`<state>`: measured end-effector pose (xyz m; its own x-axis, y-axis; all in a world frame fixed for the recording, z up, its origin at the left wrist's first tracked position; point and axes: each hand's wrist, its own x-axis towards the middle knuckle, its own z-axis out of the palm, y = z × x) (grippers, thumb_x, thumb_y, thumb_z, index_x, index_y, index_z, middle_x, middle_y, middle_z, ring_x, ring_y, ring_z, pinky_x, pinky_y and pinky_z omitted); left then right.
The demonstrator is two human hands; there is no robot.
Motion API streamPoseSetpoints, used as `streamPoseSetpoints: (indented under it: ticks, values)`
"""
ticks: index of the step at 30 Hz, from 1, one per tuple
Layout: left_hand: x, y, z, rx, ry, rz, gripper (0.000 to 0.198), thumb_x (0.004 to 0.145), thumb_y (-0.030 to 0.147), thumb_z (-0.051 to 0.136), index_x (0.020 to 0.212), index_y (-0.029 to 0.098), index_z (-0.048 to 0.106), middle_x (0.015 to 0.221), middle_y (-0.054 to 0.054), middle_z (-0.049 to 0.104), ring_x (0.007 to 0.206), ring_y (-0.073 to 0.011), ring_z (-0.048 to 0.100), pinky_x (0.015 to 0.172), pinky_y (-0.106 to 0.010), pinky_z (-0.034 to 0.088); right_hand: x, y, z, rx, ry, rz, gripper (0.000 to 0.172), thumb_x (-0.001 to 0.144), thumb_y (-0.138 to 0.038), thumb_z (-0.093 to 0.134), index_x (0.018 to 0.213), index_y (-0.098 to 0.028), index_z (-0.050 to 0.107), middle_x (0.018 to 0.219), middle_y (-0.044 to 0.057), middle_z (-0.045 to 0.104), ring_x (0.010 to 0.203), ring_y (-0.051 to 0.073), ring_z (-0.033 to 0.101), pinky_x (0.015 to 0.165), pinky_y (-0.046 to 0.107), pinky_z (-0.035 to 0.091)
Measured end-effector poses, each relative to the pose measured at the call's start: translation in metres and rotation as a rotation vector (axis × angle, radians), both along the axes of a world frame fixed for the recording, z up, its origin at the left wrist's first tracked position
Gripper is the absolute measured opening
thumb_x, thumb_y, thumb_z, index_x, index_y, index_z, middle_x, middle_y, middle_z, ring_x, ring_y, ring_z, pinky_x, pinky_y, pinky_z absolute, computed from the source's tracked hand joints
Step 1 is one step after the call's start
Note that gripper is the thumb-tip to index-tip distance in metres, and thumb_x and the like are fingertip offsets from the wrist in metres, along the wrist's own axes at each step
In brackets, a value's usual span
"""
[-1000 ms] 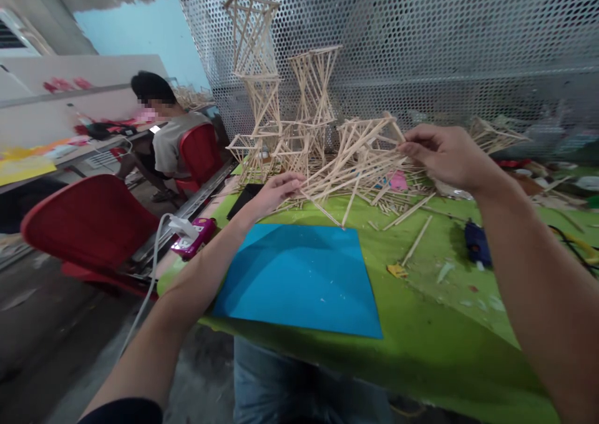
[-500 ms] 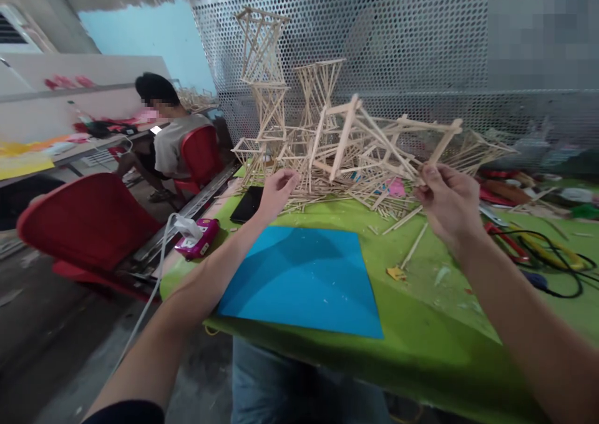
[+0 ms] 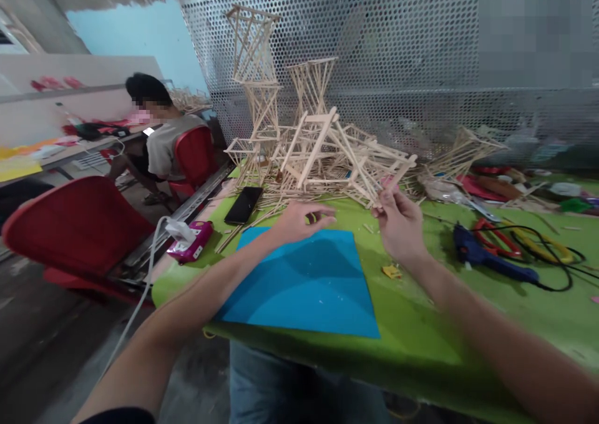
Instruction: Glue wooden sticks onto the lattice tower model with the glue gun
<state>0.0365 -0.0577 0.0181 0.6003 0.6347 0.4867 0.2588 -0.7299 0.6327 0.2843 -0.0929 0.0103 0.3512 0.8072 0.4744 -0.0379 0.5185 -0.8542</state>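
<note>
My right hand (image 3: pixel 401 223) pinches the near corner of a wooden stick frame (image 3: pixel 320 142), a structure of glued thin sticks and flat popsicle-like pieces held tilted above the table. My left hand (image 3: pixel 304 221) hovers over the top edge of a blue sheet (image 3: pixel 299 286), thumb and fingers apart with nothing between them. Behind the frame lies a heap of loose wooden sticks (image 3: pixel 299 193). A tall stick tower (image 3: pixel 257 49) and a shorter stick tower (image 3: pixel 314 87) rise from the back of it.
A blue glue gun (image 3: pixel 491 258) with a black cable lies at the right beside red-handled pliers (image 3: pixel 498 240). At the left are a phone (image 3: pixel 243 205) and a purple power socket (image 3: pixel 191 243). A perforated metal panel (image 3: pixel 397 49) backs the table. A person (image 3: pixel 163 130) sits beyond a red chair (image 3: pixel 79 224).
My right hand has brought the stick frame left and lower, toward me. My left hand has moved right and down over the blue sheet. The glue gun now shows fully.
</note>
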Motion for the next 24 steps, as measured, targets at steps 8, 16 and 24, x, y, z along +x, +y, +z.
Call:
streamPoseSetpoints:
  ticks: [8,16,24]
  values:
    - [0.016,-0.025,0.008,-0.129,-0.109,0.142,0.048,0.093,0.057,0.074,0.125,0.022,0.079,0.118,-0.007,0.083,0.088,-0.0173,0.077,0.074,-0.026,0.062,-0.047,-0.024,-0.017,-0.065,0.121,0.119,0.034,0.092,-0.055,0.08,0.086,-0.024,0.067,0.077,-0.003,0.053,0.068,0.011,0.053,0.062,0.025,0.048]
    - [0.021,-0.024,0.006,-0.117,-0.091,0.176,0.036,0.094,0.053,0.075,0.102,0.018,0.08,0.09,-0.004,0.08,0.078,-0.0156,0.074,0.065,-0.024,0.054,-0.067,-0.024,-0.033,-0.158,0.152,0.186,0.038,0.091,-0.06,0.077,0.09,-0.024,0.063,0.079,-0.003,0.059,0.071,0.014,0.057,0.066,0.029,0.049]
    - [0.021,-0.016,-0.004,-0.109,-0.073,0.232,0.041,0.097,0.056,0.07,0.096,0.017,0.084,0.083,-0.007,0.079,0.072,-0.0159,0.069,0.063,-0.026,0.05,-0.075,-0.027,-0.039,-0.204,0.005,0.137,0.036,0.095,-0.059,0.069,0.099,-0.024,0.064,0.086,0.001,0.066,0.076,0.017,0.064,0.076,0.034,0.057]
